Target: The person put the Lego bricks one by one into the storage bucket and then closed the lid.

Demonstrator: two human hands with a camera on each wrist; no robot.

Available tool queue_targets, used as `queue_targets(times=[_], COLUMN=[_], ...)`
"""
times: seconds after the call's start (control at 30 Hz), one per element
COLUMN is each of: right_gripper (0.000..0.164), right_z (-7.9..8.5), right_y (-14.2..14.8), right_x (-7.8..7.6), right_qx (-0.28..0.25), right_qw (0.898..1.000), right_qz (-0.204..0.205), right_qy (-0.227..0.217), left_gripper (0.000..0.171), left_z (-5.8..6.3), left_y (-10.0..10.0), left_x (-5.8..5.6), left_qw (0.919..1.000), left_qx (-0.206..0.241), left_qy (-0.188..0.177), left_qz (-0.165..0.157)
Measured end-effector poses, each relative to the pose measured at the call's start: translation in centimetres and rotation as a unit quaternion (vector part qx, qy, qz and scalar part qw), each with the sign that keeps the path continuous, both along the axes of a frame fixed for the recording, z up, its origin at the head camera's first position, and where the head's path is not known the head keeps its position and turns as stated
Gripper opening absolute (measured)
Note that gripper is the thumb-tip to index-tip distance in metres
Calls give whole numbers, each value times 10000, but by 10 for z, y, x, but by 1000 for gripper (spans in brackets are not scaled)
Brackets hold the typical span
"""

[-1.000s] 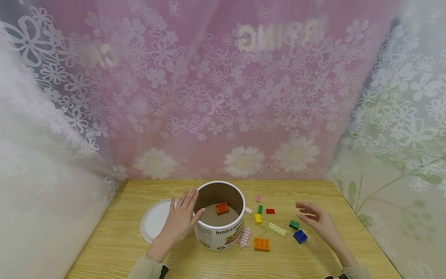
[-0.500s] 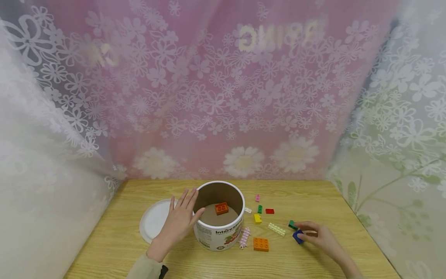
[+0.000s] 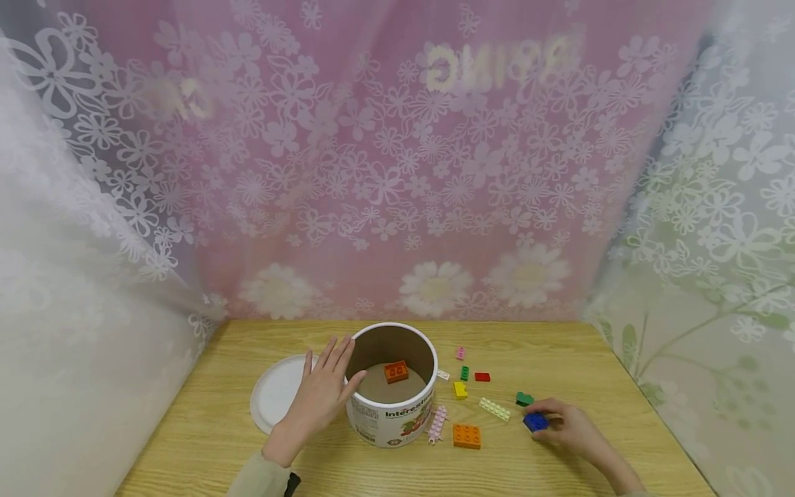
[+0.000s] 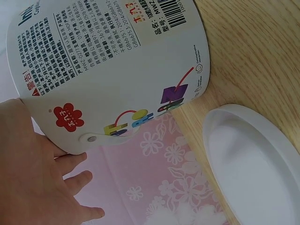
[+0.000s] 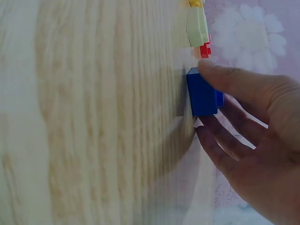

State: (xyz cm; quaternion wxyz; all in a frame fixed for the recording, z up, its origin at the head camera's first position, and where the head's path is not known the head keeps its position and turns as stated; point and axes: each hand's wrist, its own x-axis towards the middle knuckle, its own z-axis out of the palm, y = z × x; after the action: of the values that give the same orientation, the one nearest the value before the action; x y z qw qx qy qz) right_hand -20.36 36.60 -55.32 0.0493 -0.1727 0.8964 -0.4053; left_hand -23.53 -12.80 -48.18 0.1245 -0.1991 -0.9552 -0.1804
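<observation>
My right hand (image 3: 574, 429) is low over the table at the right, thumb and fingers pinching a blue toy building brick (image 3: 535, 422). In the right wrist view, the thumb lies along one side of the blue brick (image 5: 202, 96) and fingers reach round the other, close to the wood. A green brick (image 3: 524, 399) lies just beyond it. My left hand (image 3: 319, 392) rests on the rim of a round white bucket (image 3: 363, 420) with its fingers extended. Inside the bucket sits an orange-red brick (image 3: 396, 372). The left wrist view shows printed text on the bucket's wall (image 4: 117, 84).
A white lid (image 3: 273, 393) lies left of the bucket. Right of it are an orange brick (image 3: 466, 436), a pink spiked strip (image 3: 437, 424), a pale yellow strip (image 3: 494, 409), a yellow brick (image 3: 459, 391) and several smaller pieces. Floral curtains (image 3: 397, 207) surround the wooden table.
My right hand has come down and leftward from above the table onto the blue brick, and its fingers have closed round it. The brick has turned slightly. My left hand stays on the bucket rim.
</observation>
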Motion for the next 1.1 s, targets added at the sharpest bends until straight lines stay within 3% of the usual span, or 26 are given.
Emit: queue_targets(times=[0.2,0.4,0.73,1.1], right_gripper=[41,38,46,45], right_z=[0,5,36,69], right_y=[1,-7,-27,-47], right_x=[-1,-3,-8,-20], right_qx=[272,389,135,84], right_qw=[9996,9963,9895,9866], right_qz=[-37,-755,-1303,-1322], right_qy=[21,88,607,949], left_gripper=[69,68,69,70], left_z=[1,1,1,1], left_y=[1,0,0,0], left_x=[1,1,1,1], left_qw=[10000,10000,10000,10000], left_qx=[22,42,-54,-19], left_qy=[52,44,42,15], left_qz=[2,8,37,8])
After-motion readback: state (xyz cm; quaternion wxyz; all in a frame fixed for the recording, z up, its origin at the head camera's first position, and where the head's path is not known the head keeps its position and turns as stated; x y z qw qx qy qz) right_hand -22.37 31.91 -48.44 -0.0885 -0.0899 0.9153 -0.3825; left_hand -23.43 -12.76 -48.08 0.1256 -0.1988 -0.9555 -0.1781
